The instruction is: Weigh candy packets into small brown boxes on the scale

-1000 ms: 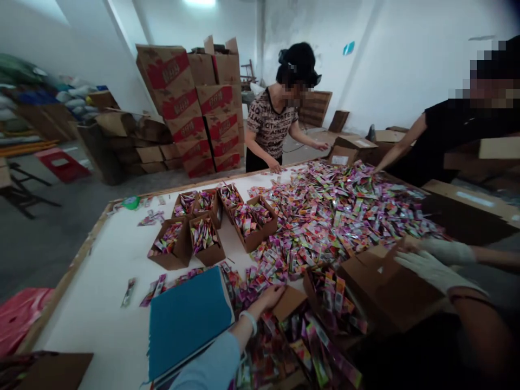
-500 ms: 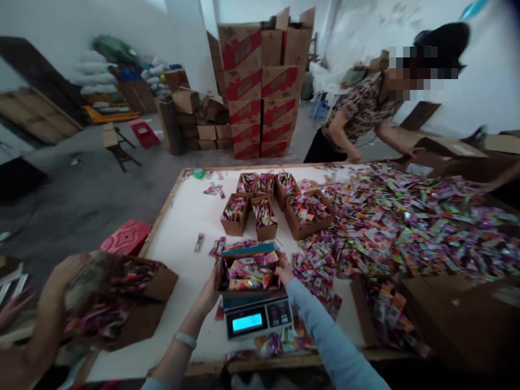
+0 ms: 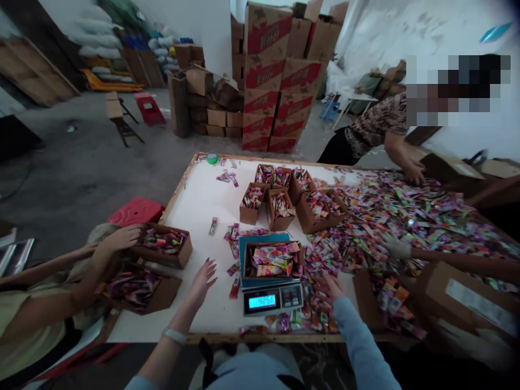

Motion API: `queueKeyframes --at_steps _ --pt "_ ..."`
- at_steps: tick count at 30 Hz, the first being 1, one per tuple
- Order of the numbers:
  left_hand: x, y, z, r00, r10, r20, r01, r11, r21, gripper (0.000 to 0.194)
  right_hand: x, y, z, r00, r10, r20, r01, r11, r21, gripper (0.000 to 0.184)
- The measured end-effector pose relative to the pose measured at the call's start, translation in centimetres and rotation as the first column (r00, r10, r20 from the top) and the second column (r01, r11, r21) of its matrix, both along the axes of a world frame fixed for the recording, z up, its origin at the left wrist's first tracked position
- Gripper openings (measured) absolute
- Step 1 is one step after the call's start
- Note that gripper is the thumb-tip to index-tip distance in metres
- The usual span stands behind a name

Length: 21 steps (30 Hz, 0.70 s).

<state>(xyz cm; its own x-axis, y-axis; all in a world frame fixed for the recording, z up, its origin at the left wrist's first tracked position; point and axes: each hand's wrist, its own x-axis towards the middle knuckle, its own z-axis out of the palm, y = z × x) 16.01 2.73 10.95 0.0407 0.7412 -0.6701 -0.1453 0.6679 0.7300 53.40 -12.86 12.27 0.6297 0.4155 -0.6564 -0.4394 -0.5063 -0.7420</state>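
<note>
A cardboard box [image 3: 246, 271] filled with small colourful packets [image 3: 270, 269] rests on the blue-green pan of a digital scale [image 3: 240, 297], whose display glows with digits. To the left of the scale, my left hand [image 3: 201, 284] hovers above the white tabletop, fingers spread and holding nothing. My right hand [image 3: 331, 288] is at the scale's right side, over loose packets [image 3: 323, 260]. Its fingers are apart, and no packet shows in its grip. Both hands are clear of the box.
Several packet-filled boxes [image 3: 280, 221] stand at mid-table, and a large packet heap [image 3: 410, 211] covers the right. A person's hand [image 3: 128, 236] is by boxes at left. A gloved hand [image 3: 396, 246] and another person [image 3: 377, 127] reach into the heap. Green tape [image 3: 212, 158] lies far back.
Both my hands have let go of the box on the scale and moved apart sideways. The display now shows a different reading. A gloved hand has appeared at the right, and the view has shifted.
</note>
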Motion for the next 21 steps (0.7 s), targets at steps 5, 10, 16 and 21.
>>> queueKeyframes --at_steps 5,10,16,21 --pt "0.7 -0.8 0.1 0.999 0.052 -0.003 -0.052 0.999 -0.006 0.037 0.9 0.4 0.6 1.000 -0.022 -0.010 0.023 0.998 0.062 0.047" --pt "3.3 -2.2 0.5 0.997 0.069 -0.030 -0.067 0.996 0.053 0.041 2.1 3.5 3.3 0.914 0.151 0.378 -0.237 0.952 0.192 0.051" --pt "8.3 -3.0 1.7 0.982 0.051 -0.182 0.006 0.954 0.300 0.044 -2.9 8.9 7.4 -0.041 0.548 0.835 -0.892 0.356 -0.277 0.038" --pt "11.3 -3.1 0.6 0.974 0.042 -0.223 0.068 0.883 0.464 0.050 -8.7 12.4 6.5 -0.606 0.626 0.491 -0.633 -0.006 -0.774 0.064"
